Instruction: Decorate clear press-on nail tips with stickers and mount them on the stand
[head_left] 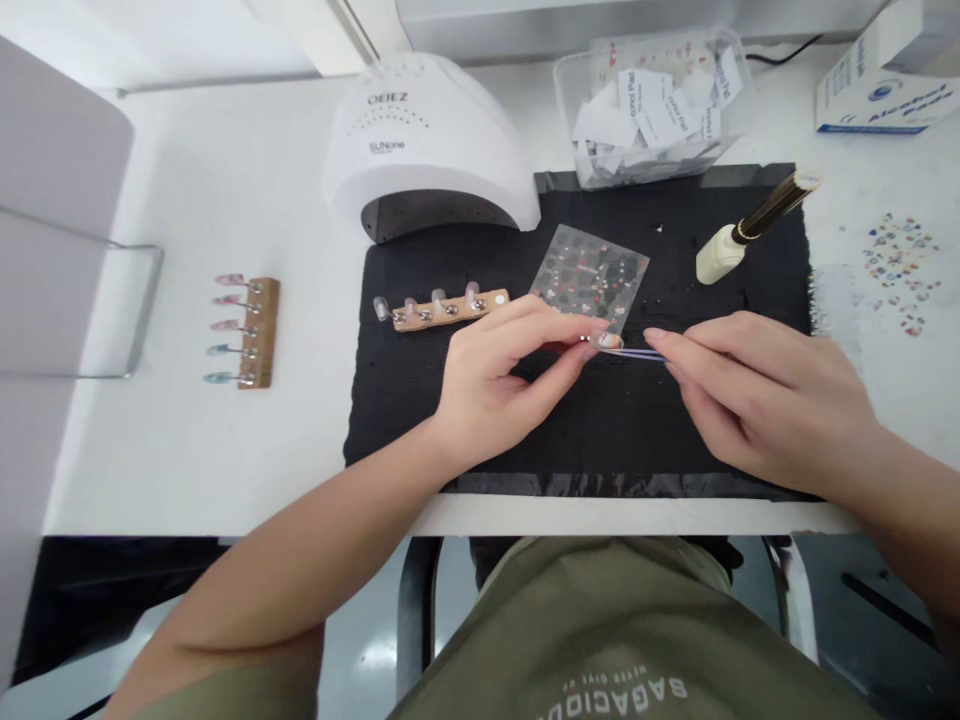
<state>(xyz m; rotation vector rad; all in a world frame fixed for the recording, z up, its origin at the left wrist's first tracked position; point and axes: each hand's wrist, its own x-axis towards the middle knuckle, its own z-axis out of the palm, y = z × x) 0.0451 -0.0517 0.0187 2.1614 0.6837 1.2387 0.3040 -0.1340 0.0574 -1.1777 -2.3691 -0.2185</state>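
Note:
My left hand (502, 380) pinches a small false nail tip (609, 341) between thumb and fingers, above the black mat (622, 430). The tip bears a colourful pattern. My right hand (757, 400) comes in from the right, holding slim tweezers (645, 354) with their points at the nail tip. A clear sheet of nail stickers (589, 275) lies just beyond my left fingertips, its lower corner near them. A wooden strip with clear nail tips on pins (450, 310) lies on the mat to the left of my left hand.
A white SUNone UV nail lamp (420, 140) stands behind the mat. A gold-handled brush (757, 225) lies at the mat's far right. Beyond are a plastic tub of torn alcohol pad packets (645, 110) and an alcohol pad box (881, 85). Small nail gems (900, 270) are scattered right; a wooden stand of painted tips (259, 332) sits left.

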